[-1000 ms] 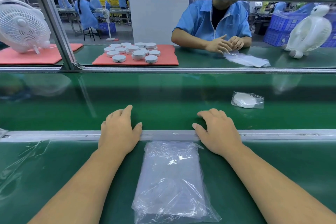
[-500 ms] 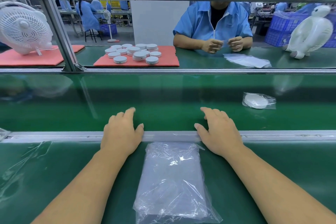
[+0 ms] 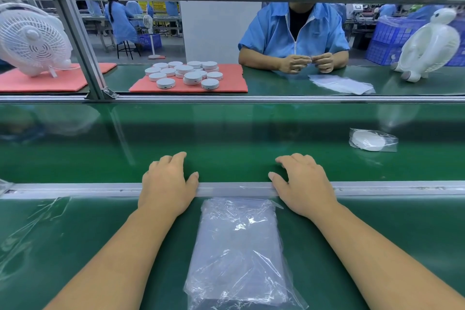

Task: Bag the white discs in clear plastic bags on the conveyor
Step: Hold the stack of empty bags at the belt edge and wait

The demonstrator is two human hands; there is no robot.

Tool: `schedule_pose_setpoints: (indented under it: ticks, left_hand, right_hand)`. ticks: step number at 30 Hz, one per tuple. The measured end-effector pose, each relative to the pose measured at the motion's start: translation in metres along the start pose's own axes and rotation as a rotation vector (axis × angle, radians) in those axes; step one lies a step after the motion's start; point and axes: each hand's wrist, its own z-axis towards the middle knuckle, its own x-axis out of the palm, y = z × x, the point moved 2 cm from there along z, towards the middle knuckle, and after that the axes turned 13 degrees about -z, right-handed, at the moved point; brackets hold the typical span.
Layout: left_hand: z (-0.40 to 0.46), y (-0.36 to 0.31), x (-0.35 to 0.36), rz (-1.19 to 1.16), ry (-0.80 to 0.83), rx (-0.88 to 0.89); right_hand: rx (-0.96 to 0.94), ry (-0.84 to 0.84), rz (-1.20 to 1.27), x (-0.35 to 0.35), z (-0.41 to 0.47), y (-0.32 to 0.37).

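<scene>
My left hand point(image 3: 168, 184) and my right hand point(image 3: 300, 184) rest palm down across the metal rail point(image 3: 75, 187) at the near edge of the green conveyor belt point(image 3: 226, 138), fingers relaxed, holding nothing. Between my forearms lies a pack of clear plastic bags point(image 3: 239, 254). One white disc in a clear bag point(image 3: 372, 142) lies on the belt at the right. Several loose white discs point(image 3: 186, 74) sit on a pink mat point(image 3: 231, 83) across the belt.
A person in a blue coat point(image 3: 294, 33) sits opposite, handling something small over a sheet of bags point(image 3: 341, 84). White fans stand at far left point(image 3: 32, 38) and far right point(image 3: 427, 48). A metal post point(image 3: 83, 50) rises at left. Loose plastic film point(image 3: 25, 234) lies near my left arm.
The bagged disc has travelled to the right along the belt. My hands have stayed on the rail. The person opposite lifted both hands from the table.
</scene>
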Motion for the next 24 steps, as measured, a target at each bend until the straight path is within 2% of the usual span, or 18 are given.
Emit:
schedule_pose_setpoints:
  ticks: [16, 21, 24]
  left_hand:
    - [0.0005, -0.0003, -0.0003, -0.015, 0.010, -0.007]
    - [0.0005, 0.0018, 0.0004, -0.012, 0.006, -0.009]
    - [0.0004, 0.0007, -0.0003, -0.020, -0.038, 0.021]
  right_hand:
    - [0.006, -0.007, 0.012, -0.0014, 0.0000, 0.0005]
    - [0.029, -0.075, 0.069, -0.0044, -0.0017, 0.0003]
    - [0.015, -0.026, 0.032, -0.0010, -0.0009, -0.0003]
